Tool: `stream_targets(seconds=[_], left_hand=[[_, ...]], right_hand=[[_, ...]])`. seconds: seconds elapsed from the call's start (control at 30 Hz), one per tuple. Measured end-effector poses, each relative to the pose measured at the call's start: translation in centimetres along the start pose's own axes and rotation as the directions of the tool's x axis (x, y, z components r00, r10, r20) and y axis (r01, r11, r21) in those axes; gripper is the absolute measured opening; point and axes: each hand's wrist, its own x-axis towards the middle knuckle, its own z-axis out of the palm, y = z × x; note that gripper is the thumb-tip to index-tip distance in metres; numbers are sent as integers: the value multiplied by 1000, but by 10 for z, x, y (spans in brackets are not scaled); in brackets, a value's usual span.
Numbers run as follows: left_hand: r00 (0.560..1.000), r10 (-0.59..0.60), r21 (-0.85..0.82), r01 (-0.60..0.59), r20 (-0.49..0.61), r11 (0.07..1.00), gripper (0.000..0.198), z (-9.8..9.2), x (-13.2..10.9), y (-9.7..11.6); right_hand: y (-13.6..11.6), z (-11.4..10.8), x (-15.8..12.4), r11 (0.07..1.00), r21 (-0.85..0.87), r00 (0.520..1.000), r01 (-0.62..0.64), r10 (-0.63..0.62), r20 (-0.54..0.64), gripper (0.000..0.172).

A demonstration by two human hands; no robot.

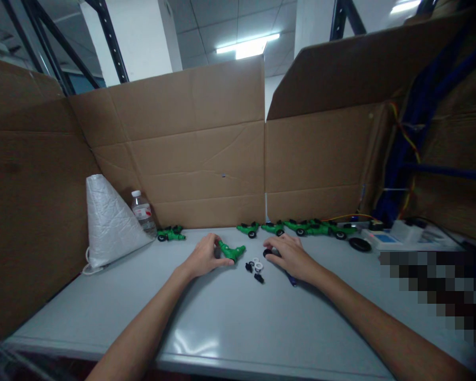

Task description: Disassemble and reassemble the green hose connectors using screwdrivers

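My left hand [203, 256] is closed on a green toy car body [232, 251], with thumb and fingers at its left end, low over the table. My right hand [289, 255] is bent palm down, its thumb and forefinger around a small black tyre [267, 253]. Part of that tyre is hidden by the fingers. Between my hands lie white rings [257, 264] and small black parts [258, 278]. A dark purple thing [292, 280] pokes out from beneath my right hand; its kind is hidden.
Green toy cars with black wheels [300, 228] line the table's back edge, another one [171, 234] farther left. A silvery bag [111, 225] and water bottle [143, 211] stand back left. Right are a black disc [359, 244] and power strip [410, 241]. Cardboard walls [190, 153] enclose the table [238, 328].
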Motion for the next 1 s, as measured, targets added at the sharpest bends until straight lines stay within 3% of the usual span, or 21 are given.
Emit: stream_targets(seconds=[0.23,0.6,1.0], left_hand=[[994,109,-164,-111,-19,980,78,0,1,-1],[985,170,-157,-172,-29,973,78,-8,-2,18],[971,218,-169,-232,-100,958,77,-9,-2,31]], right_hand=[[-7,-4,-2,995,-58,995,78,-82,-63,25],[-21,-3,0,985,-20,983,169,-170,-61,34],[-37,-16,1,981,125,983,150,-134,-128,19]])
